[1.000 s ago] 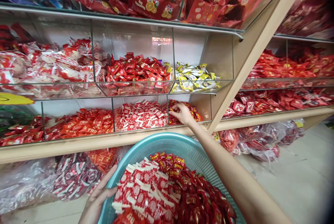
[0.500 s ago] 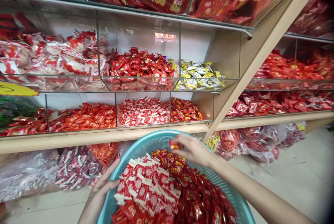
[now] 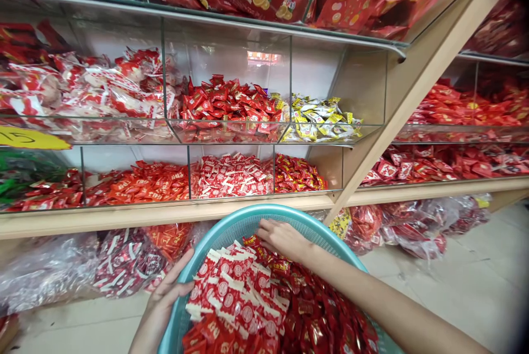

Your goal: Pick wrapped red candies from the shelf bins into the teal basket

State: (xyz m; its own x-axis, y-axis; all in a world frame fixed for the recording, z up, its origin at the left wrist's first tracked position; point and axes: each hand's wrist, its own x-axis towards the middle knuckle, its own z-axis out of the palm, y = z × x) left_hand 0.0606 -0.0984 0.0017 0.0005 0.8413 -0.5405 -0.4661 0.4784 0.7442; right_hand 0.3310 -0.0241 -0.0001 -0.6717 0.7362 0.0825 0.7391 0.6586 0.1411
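A teal plastic basket [image 3: 268, 210] holds several kinds of wrapped candies in separate patches. My left hand [image 3: 163, 299] grips the basket's left rim, with the thumb over the edge. Inside, near the far wall, my right hand [image 3: 285, 238] reaches down with bent fingers at the small red-and-yellow candies [image 3: 280, 266]. Its fingertips are partly hidden, and I cannot make out what is between them. White-and-red candies [image 3: 229, 288] lie to the left, dark red candies [image 3: 314, 310] to the right, and orange-red packets [image 3: 212, 337] at the near left.
A wooden shelf [image 3: 124, 219] with clear-walled bins of candy stands ahead, its lower edge just beyond the basket. Large bags of candy [image 3: 124, 263] rest on the tiled floor [image 3: 463, 277] below. A yellow price tag [image 3: 33, 137] hangs at the left.
My right hand has moved down and slightly left into the basket; the red candy seen in its fingers is now out of sight. My left hand still grips the rim. The view shifted slightly.
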